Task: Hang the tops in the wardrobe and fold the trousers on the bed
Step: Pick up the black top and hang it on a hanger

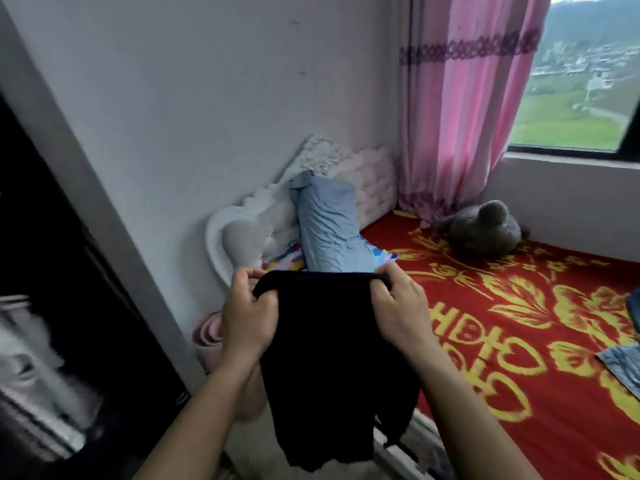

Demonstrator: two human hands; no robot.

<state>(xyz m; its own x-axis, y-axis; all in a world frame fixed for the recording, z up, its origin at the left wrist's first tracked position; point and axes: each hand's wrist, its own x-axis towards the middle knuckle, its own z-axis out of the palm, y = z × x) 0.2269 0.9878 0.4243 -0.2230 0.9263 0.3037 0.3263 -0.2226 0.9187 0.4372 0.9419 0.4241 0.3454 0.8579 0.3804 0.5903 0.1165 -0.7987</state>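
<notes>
The black garment (332,358) hung before you, its top edge stretched between your hands: your left hand (247,320) and right hand (401,306) each had fingers curled round a corner. It hung beside the red bed (519,341), with the dark wardrobe (41,271) to your left.

Both hands held a black garment (329,358) up by its top edge. The left hand (247,313) gripped one corner and the right hand (401,306) the other, fingers curled round the cloth. The garment hung slack between the forearms, beside the bed (540,403), which was spread in red with yellow flowers. At its head a blue pillow (329,230) leaned on a white headboard (239,233). A grey plush toy (481,230) lay by the pink curtain (460,98), below the window (581,81). A bluish cloth (621,367) lay on the bed at the right. The dark wardrobe (52,271) stood at the left, its contents blurred.
</notes>
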